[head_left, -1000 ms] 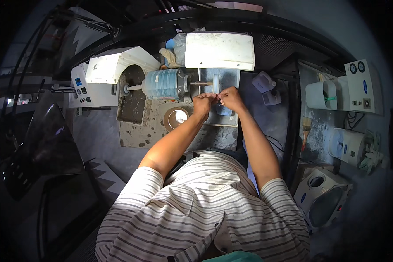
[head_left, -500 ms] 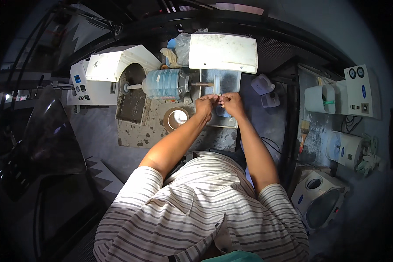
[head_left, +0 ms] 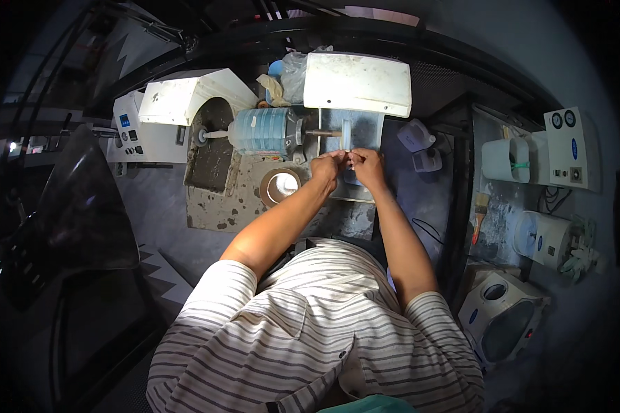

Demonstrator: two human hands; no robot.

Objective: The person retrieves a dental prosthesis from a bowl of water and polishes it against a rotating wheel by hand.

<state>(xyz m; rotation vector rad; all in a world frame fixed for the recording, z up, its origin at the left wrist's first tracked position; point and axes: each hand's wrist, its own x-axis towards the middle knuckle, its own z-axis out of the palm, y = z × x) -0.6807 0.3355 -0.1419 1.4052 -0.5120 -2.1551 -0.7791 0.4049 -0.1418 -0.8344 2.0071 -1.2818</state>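
Left hand [head_left: 328, 167] and right hand [head_left: 368, 167] are pinching what seems a small, half-hidden piece [head_left: 348, 152] at the near edge of a whitish, disc-shaped wheel [head_left: 346, 132], work looking under way, unfinished.

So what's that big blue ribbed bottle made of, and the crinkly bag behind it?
The bottle looks like plastic, shiny and slightly see-through, with ribs round it. The bag seems to be thin plastic film: it's cloudy, wrinkled and catches light.
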